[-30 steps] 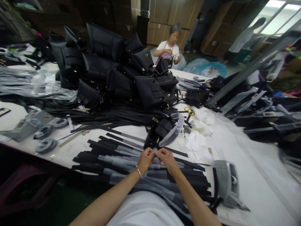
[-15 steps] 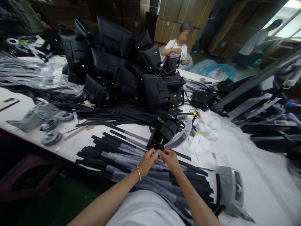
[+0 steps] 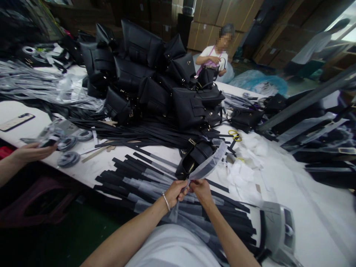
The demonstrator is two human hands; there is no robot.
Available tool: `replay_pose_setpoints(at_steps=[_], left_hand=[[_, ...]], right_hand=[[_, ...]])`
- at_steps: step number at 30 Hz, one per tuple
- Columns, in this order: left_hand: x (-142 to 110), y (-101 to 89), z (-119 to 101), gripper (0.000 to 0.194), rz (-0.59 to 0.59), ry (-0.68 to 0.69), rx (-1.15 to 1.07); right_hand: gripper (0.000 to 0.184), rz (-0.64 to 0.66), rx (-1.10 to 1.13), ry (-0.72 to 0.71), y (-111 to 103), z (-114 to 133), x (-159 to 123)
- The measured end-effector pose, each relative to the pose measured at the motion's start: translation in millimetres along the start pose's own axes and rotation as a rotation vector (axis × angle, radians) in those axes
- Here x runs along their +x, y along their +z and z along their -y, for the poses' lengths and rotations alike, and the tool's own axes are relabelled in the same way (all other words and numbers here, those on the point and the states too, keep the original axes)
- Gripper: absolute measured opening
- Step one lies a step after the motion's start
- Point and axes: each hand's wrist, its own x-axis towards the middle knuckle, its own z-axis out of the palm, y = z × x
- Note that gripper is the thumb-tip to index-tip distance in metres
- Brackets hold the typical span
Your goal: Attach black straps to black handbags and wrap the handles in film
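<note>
A small black handbag (image 3: 198,154) with gold-coloured hardware lies on the table just beyond my hands. From its near end a strap wrapped in translucent film (image 3: 209,165) arcs up to the right. My left hand (image 3: 176,190) is closed on the near end of this wrapped strap, and a piece of clear film hangs below the fingers. Close beside it, my right hand (image 3: 201,190) pinches the strap near the bag; its fingertips are partly hidden. Under both hands lie many black straps (image 3: 125,183), some covered with film.
A pile of black handbags (image 3: 139,74) stands behind. Yellow-handled scissors (image 3: 235,135) and crumpled white paper (image 3: 244,174) lie right, near a grey tape dispenser (image 3: 278,230). At left are grey coils (image 3: 68,158), a phone (image 3: 17,121) and another person's hand (image 3: 36,151). A co-worker (image 3: 213,61) stands opposite.
The view has swung so the scene sits further right. My hands have shifted their hold, and film now hangs below my left hand. Another person's hand has come in at left.
</note>
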Motion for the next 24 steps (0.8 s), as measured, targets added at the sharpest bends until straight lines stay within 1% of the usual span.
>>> replay_pose_setpoints(at_steps=[3, 5, 8, 10, 12, 15, 18, 20, 22, 24], left_hand=[[-2, 1.7, 2, 0.048, -0.024, 0.009, -0.023], [-3, 3.6, 4, 0.049, -0.035, 0.024, -0.03], [-5, 5.8, 6, 0.05, -0.056, 0.058, -0.038], [-5, 5.7, 7, 0.048, -0.076, 0.089, -0.05], [-4, 4.3, 8, 0.046, -0.08, 0.104, -0.066], [-2, 0.8, 10, 0.045, -0.036, 0.081, -0.078], [-2, -2.3, 12, 0.043, 0.004, 0.071, -0.072], [-4, -2.9, 11, 0.041, -0.001, 0.102, -0.069], [-7, -2.4, 10, 0.036, -0.009, 0.177, -0.006], [-11, -1.9, 8, 0.03, -0.031, 0.269, 0.141]], right_hand=[[0.017, -0.005, 0.021, 0.028, 4, 2, 1], [0.02, 0.017, 0.055, 0.066, 6, 3, 2], [0.028, 0.087, 0.149, 0.132, 7, 2, 1], [0.024, 0.158, 0.237, 0.175, 7, 1, -5], [0.019, 0.251, 0.354, 0.213, 6, 1, -13], [0.023, 0.372, 0.545, 0.244, 6, 2, -22], [0.025, 0.493, 0.815, 0.306, 8, 5, -23], [0.023, 0.552, 0.948, 0.379, 8, 8, -23], [0.022, 0.52, 0.975, 0.437, 6, 10, -24], [0.021, 0.394, 0.956, 0.46, 2, 11, -30]])
